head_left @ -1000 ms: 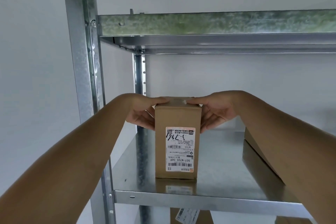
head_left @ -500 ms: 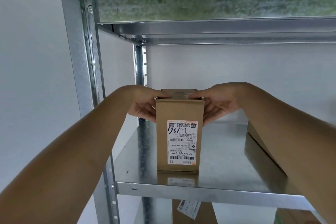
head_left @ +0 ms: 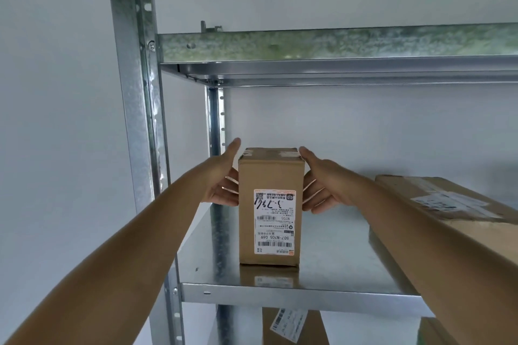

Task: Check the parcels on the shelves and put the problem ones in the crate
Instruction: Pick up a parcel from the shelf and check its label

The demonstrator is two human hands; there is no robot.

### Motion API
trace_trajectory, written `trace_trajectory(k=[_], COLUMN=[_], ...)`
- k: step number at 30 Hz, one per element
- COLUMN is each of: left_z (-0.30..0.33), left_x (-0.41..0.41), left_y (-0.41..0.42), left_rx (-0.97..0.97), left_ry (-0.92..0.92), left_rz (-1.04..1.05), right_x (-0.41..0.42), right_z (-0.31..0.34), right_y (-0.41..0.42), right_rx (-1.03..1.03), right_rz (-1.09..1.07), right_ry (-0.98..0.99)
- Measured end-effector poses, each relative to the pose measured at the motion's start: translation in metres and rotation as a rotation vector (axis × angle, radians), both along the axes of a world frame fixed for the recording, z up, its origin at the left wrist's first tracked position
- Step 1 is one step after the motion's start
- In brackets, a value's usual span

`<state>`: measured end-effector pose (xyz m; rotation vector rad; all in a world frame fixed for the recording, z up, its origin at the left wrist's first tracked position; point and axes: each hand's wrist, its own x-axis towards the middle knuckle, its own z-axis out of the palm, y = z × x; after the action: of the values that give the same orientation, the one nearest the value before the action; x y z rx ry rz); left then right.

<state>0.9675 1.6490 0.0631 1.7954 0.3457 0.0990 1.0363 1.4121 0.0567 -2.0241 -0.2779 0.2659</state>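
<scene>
Head view, looking along both forearms into a galvanised metal rack. A good deal is cut off here. The big carton (head_left: 448, 204) on the right runs out past the frame edge, and the right forearm covers its near side. Below the shelf (head_left: 294, 293) only the tops of two more boxes show: one (head_left: 294, 325) with a label hanging crooked, its print too small to read, and a sliver of another (head_left: 437, 333) at the bottom right. The upper shelf (head_left: 336, 45) shows only its front lip and underside, so whatever sits on it is out of sight.

Now the parcel (head_left: 270, 210): a tall, narrow brown cardboard box, standing upright on the middle shelf near its front left, well apart from the big carton. Its white shipping label (head_left: 274, 221) faces the camera and is upside down, with barcodes, "507-N705 069" and a black handwritten scrawl. The finer print cannot be made out. Tape patches show on the top edge, and a faint reflection lies on the metal just in front.

The left hand (head_left: 221, 179) is flat at the box's left side, fingers straight, thumb up beside the top corner. The right hand (head_left: 322, 185) mirrors it on the right side. Each grip is open-fingered, nothing curled round the cardboard. The fingertips pass behind the box edges, so actual contact cannot be told.
</scene>
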Motion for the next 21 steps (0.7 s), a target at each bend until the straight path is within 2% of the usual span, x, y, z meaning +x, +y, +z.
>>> trace_trajectory(k=[6, 13, 17, 21], left_z=[-0.056, -0.111, -0.118, -0.104], left_x=[-0.009, -0.024, -0.027, -0.032], left_y=[-0.005, -0.009, -0.013, -0.018], left_rx=[-0.208, -0.396, -0.377, -0.249], left_ry=[-0.131, -0.124, -0.117, -0.174], left_rz=[0.126, 0.041, -0.031, -0.042], right_x=[-0.013, -0.033, -0.046, -0.051], right_z=[-0.051, -0.115, -0.121, -0.102], right_y=[-0.005, 0.001, 0.006, 0.008], right_rx=[0.287, 0.459, 0.524, 0.407], right_rz=[-0.078, -0.045, 0.024, 0.075], right_ry=[0.046, 0.082, 0.027, -0.094])
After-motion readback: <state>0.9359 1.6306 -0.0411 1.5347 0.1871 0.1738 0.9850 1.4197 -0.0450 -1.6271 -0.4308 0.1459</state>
